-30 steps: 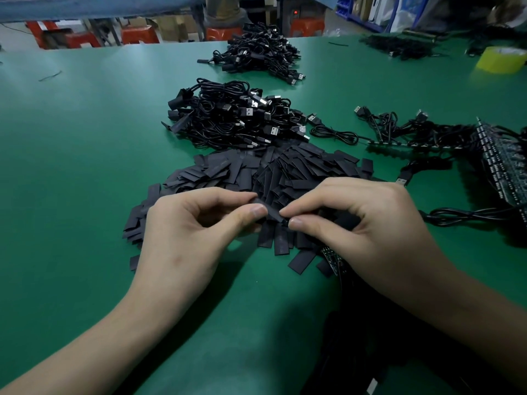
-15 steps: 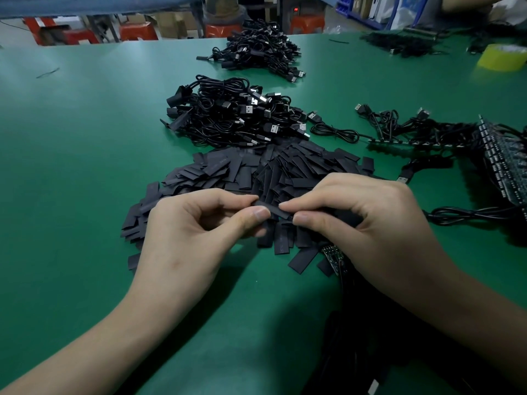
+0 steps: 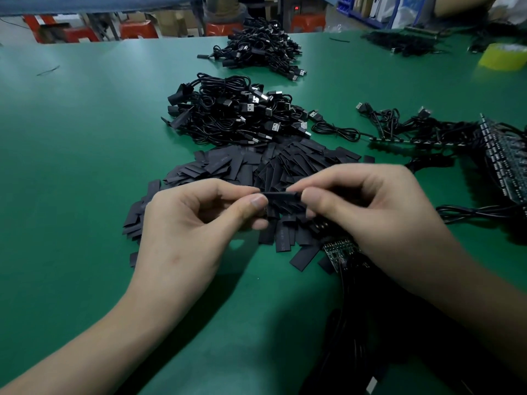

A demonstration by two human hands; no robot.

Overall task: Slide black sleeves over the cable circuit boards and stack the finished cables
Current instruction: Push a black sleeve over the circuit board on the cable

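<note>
My left hand (image 3: 194, 223) and my right hand (image 3: 370, 218) meet above a heap of flat black sleeves (image 3: 256, 172). Both pinch one black sleeve (image 3: 281, 195) held level between thumbs and forefingers. Whether a board is inside the sleeve is hidden by my fingers. A small circuit board (image 3: 340, 250) with its cable lies under my right wrist. A stack of finished cables (image 3: 236, 115) lies behind the sleeve heap, and a second cable stack (image 3: 262, 49) sits farther back.
A green mat (image 3: 85, 138) covers the table. A row of unsleeved circuit boards (image 3: 504, 163) with cables lies at the right edge. A yellow tape roll (image 3: 503, 57) stands at the far right. Dark cables (image 3: 356, 337) trail off the near edge.
Both hands have lifted slightly and pulled a little apart, and the sleeve between them has turned level. Nothing else on the table has moved.
</note>
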